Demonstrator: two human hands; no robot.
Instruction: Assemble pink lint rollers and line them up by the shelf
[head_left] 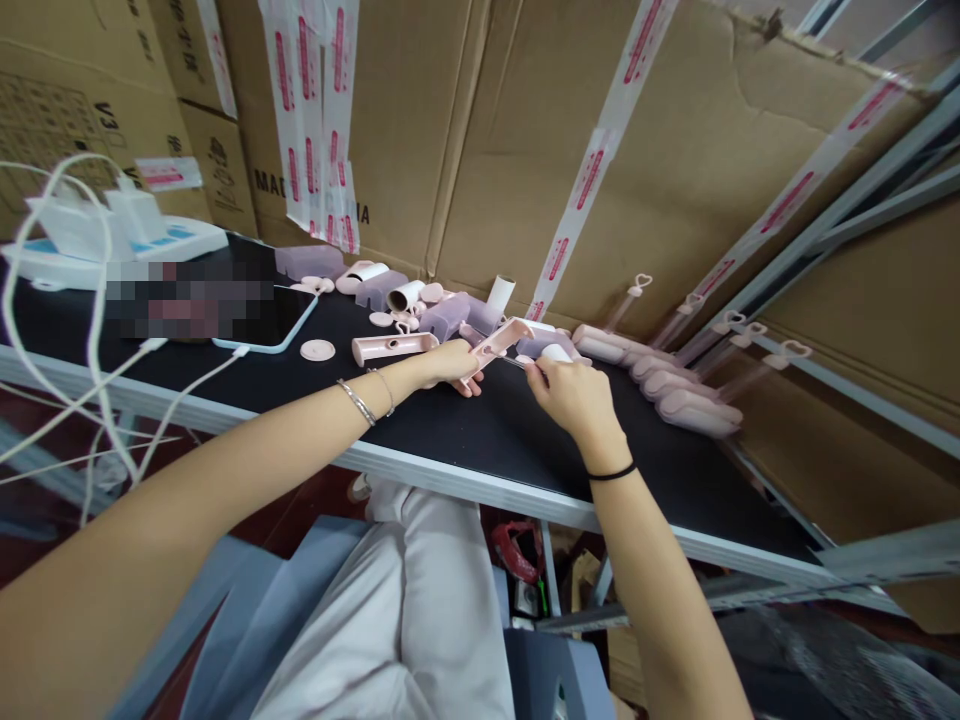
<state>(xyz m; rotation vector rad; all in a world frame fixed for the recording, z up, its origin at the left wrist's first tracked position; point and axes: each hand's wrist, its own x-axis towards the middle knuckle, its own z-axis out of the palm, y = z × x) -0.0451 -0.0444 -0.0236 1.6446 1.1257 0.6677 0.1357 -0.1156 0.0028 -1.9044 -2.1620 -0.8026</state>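
Note:
My left hand [455,364] is closed around a pink trough-shaped plastic shell [501,342], held tilted above the black tabletop. My right hand [574,395] is closed on a thin metal-shafted tool [511,361], perhaps a screwdriver; its handle is mostly hidden in the fist. The shaft points left, toward the shell. Left of my left hand lies another pink shell [394,347], open side showing. A pink oval cap [318,350] rests flat farther left. Behind both hands are translucent lilac pieces [445,316] and a white tube [500,293].
Several pink cylindrical units with heart-topped sticks [697,408] line the table's right end. At left are a phone [271,318], white cables [96,300] and a power strip [196,240]. Tall cardboard [525,130] backs the table; a metal edge [465,480] runs along its front.

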